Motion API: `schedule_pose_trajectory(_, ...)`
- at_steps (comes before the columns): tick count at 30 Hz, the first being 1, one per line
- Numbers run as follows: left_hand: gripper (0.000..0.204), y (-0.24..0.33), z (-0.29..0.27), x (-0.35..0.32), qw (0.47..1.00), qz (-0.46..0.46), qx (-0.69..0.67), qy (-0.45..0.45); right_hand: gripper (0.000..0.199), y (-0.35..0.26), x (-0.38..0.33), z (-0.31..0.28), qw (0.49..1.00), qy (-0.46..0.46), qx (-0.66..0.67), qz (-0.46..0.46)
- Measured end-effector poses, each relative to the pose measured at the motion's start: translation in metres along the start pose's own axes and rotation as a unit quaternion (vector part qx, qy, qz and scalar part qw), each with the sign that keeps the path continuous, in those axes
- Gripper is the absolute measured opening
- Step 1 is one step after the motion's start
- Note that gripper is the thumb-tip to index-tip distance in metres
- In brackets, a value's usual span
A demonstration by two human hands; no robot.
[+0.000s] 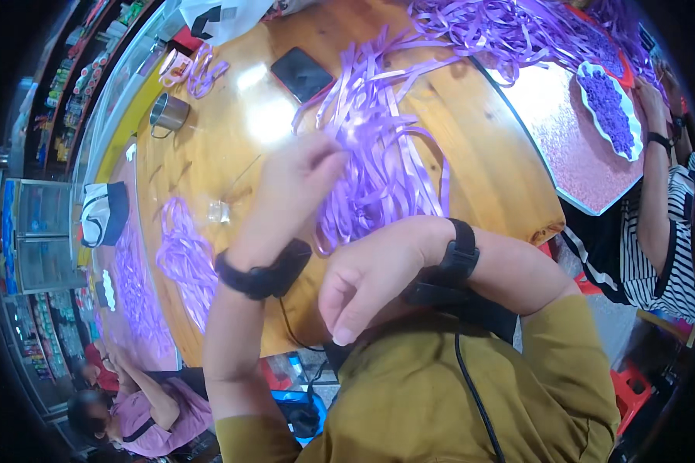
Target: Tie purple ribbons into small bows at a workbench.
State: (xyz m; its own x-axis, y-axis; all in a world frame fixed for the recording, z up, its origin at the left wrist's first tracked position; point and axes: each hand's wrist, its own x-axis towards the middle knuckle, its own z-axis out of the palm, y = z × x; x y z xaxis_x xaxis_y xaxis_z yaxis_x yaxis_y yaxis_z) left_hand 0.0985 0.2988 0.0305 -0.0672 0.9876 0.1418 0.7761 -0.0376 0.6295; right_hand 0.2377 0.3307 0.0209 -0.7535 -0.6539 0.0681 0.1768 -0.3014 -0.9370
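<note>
Over the table, my left hand (305, 174) is closed, its fingers curled in, slightly blurred. It hovers at the left edge of a big loose pile of purple ribbons (382, 181). My right hand (382, 278) is bent down at the wrist in front of my body, near the pile's lower end, with thumb and fingers pressed together. Whatever either hand pinches is too small or hidden to make out. Left of my left forearm lies a looped bundle of purple ribbons (184, 251). A small clear object (219, 211) rests between that bundle and my left hand.
A dark phone (301, 75) lies beyond my left hand, and a metal mug (169, 114) stands at the left. More ribbons (486, 31) cover the far side. Near a person in a striped top (664, 255), a white dish (610, 112) holds purple pieces. Another person (158, 417) sits lower left.
</note>
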Motion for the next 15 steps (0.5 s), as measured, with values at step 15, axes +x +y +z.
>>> schedule_pose_trajectory(15, 0.018, 0.041, -0.051, -0.087, 0.869, -0.145, -0.434, 0.186, 0.022, -0.001, 0.011, -0.005, 0.886, 0.417, -0.015, -0.203)
